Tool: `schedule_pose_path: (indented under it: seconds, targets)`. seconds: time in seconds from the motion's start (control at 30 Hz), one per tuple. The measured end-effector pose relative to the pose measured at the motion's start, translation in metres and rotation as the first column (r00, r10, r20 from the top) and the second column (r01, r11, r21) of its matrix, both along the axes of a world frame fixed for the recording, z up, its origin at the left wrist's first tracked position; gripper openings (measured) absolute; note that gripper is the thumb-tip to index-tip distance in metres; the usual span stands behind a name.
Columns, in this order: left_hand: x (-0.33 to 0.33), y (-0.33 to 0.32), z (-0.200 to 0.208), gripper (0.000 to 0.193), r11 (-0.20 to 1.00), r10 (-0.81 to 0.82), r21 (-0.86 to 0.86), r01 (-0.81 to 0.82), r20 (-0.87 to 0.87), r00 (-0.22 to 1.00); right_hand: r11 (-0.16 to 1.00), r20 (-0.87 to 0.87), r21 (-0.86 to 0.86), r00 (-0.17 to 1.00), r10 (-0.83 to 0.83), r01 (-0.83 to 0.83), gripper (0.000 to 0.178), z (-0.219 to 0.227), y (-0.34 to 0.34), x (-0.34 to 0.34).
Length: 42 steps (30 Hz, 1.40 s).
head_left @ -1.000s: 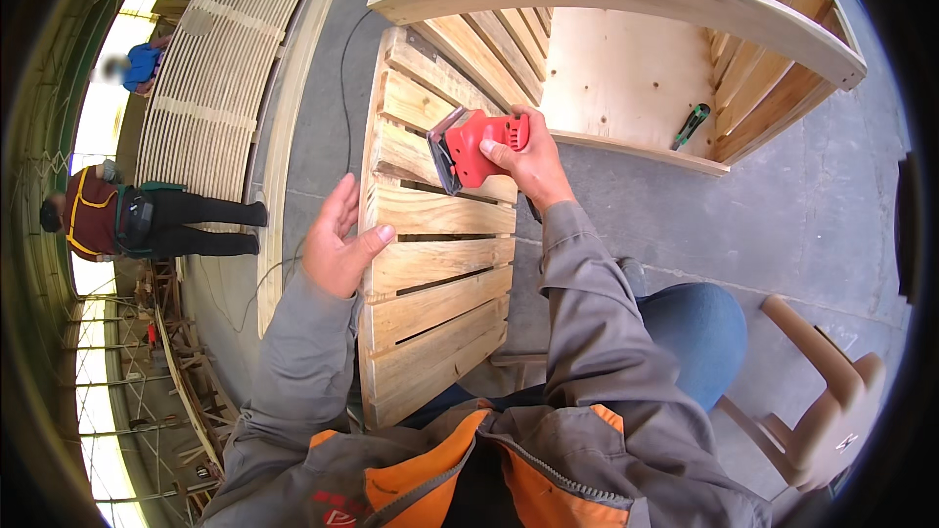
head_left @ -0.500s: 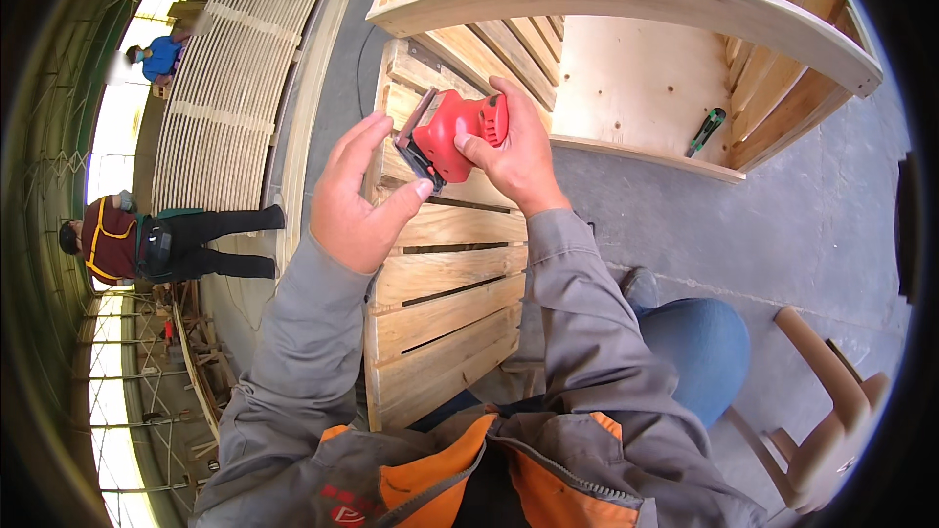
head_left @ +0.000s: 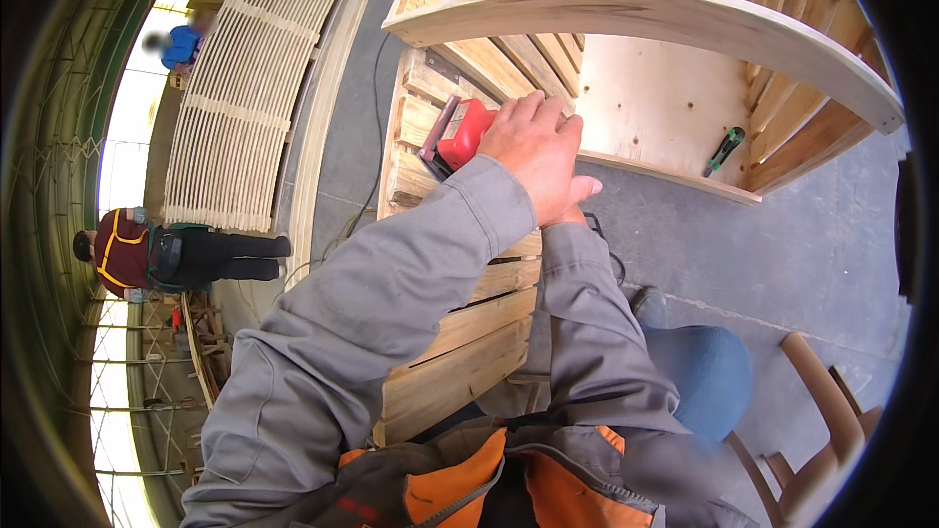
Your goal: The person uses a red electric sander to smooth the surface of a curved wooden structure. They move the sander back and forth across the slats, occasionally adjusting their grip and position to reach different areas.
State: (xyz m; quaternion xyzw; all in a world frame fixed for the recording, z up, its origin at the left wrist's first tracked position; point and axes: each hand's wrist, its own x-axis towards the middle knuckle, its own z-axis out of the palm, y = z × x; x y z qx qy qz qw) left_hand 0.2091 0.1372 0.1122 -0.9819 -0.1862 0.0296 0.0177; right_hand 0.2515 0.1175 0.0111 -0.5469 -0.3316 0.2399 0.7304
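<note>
A red electric sander (head_left: 468, 133), its flat dark sanding pad tilted up toward the left, is above a slatted wooden piece (head_left: 455, 357). Crossing over from the left, my left hand (head_left: 530, 154) lies at the sander's back end, over my right hand. Its fingers extend away from me and its thumb sticks out to the right. Little more than the wrist of my right hand (head_left: 565, 218) shows; its fingers are hidden beneath the left, where it grips the sander's body.
A wooden frame with slatted sides and a curved rail (head_left: 646, 8) stands ahead to the right, a green-and-black utility knife (head_left: 724, 151) on its panel. Slatted panels (head_left: 240, 88) lie to the left, near a standing person (head_left: 127, 246). A dark cord (head_left: 380, 117) runs along the floor. A brown chair (head_left: 827, 401) is at lower right.
My left hand has swung right, from beside the sanding pad to over my right hand and the sander's back end. The sander stays raised at much the same tilt.
</note>
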Motion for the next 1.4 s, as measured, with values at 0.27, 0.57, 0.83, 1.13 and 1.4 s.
schedule_pose_path:
  seconds: [0.27,0.57,0.83,1.13,1.4]
  targets:
    - [0.001,0.023,0.008,0.063,0.992,0.065,0.099,-0.083,0.17,0.983,0.992,0.098,0.117,0.995,0.027,-0.039,0.05,-0.002,0.024,0.016]
    - [0.001,0.023,0.011,0.061,0.993,0.07,0.085,-0.085,0.164,0.984,0.981,0.182,0.177,0.982,0.047,-0.08,0.041,0.012,0.036,0.021]
    - [0.004,0.03,0.025,0.061,0.996,0.072,0.027,-0.081,0.248,0.966,0.975,0.195,0.198,0.979,0.059,-0.099,0.034,0.007,0.042,0.028]
    - [-0.001,0.035,0.018,0.053,0.997,-0.022,0.082,-0.005,0.323,0.946,0.986,0.152,0.15,0.987,0.051,-0.074,0.031,-0.016,0.039,0.025]
    - [-0.014,0.031,0.025,0.061,0.999,-0.046,0.034,0.034,0.474,0.879,0.987,0.189,0.146,0.981,0.047,-0.075,0.031,0.019,0.04,0.028]
